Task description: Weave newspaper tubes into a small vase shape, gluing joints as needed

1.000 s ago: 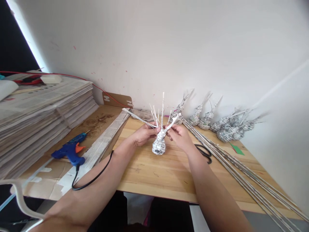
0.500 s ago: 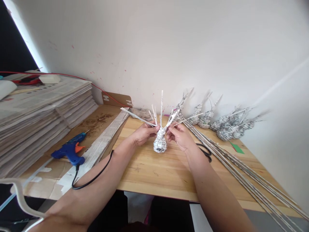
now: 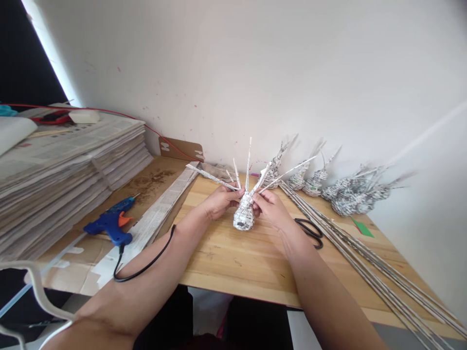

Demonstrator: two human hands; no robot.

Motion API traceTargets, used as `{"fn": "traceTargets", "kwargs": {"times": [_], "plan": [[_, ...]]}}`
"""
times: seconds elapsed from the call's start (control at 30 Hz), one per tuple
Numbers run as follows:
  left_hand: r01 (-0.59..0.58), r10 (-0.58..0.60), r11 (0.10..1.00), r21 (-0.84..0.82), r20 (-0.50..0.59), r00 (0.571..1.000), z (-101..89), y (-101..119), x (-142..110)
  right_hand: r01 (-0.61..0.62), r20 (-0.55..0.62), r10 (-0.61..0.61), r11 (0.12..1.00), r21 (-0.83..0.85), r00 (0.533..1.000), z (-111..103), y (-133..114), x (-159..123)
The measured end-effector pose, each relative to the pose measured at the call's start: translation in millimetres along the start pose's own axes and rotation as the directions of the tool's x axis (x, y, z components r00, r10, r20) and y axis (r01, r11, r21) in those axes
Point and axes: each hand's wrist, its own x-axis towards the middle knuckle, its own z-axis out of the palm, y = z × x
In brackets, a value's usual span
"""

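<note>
Paper vase (image 3: 242, 218): held near the middle of the wooden board (image 3: 233, 272), round at the bottom and narrower at the neck, woven from white printed strips; hard to tell whether resting on the wood or lifted just above.

Vase sticks (image 3: 248, 160): fanned out from the neck, nearly upright at the centre, leaning outward to both sides.

Left hand (image 3: 223, 200): gripping the left side of the neck, thumb to the front, just below a long stick slanting out to the left.

Right hand (image 3: 270, 205): pinching the right side of the neck between thumb and fingers, beside a thin stick slanting up to the right.

Glue gun (image 3: 111, 226): blue with an orange trigger, lying left of the hands, pointed toward the wall (image 3: 255, 63).

Black cord (image 3: 146, 270): curving from the gun's handle across the left forearm.

Newspaper stack (image 3: 73, 180): piled high at the far left, topped by a white block (image 3: 83, 116).

Paper strips (image 3: 160, 209): laid lengthwise between glue gun and wooden board.

Scissors (image 3: 310, 234): right of the right wrist, showing black handle loops.

Long paper rods (image 3: 350, 253): bundled, slanting from behind the right hand toward the lower right corner.

Other vases (image 3: 352, 197): set along the wall at back right, partly standing, partly heaped, near a green patch (image 3: 363, 227).
</note>
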Motion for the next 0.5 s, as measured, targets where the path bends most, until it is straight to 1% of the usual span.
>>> {"fn": "traceTargets", "kwargs": {"times": [0.1,0.17,0.23,0.3,0.37,0.4,0.5], "plan": [[-0.008,0.008,1.000,-0.006,-0.022,1.000,0.0,-0.7,1.3,0.013,-0.052,-0.011,1.000,0.026,0.999,2.3,3.7,2.0],[-0.028,0.028,1.000,0.009,-0.048,0.998,-1.4,-1.2,2.4,-0.008,-0.051,0.012,0.997,0.071,0.999,1.7,5.4,3.0],[-0.061,0.064,0.997,0.045,-0.073,0.995,-3.2,-1.1,3.1,-0.040,-0.021,0.043,0.992,0.120,0.999,-0.3,5.3,3.0],[-0.100,0.109,0.989,0.105,-0.084,0.990,-4.1,0.0,3.2,-0.070,0.049,0.064,0.986,0.151,0.997,-2.8,3.6,2.1],[-0.139,0.156,0.972,0.190,-0.077,0.985,-3.3,1.6,2.4,-0.086,0.113,0.070,0.986,0.146,0.991,-4.4,1.5,0.8],[-0.154,0.175,0.960,0.233,-0.069,0.982,-2.3,2.4,1.8,-0.086,0.120,0.070,0.987,0.135,0.990,-4.6,1.0,0.4],[-0.177,0.202,0.933,0.315,-0.048,0.978,1.5,3.9,-0.3,-0.070,0.057,0.064,0.992,0.104,0.996,-3.1,2.9,0.9]]}}
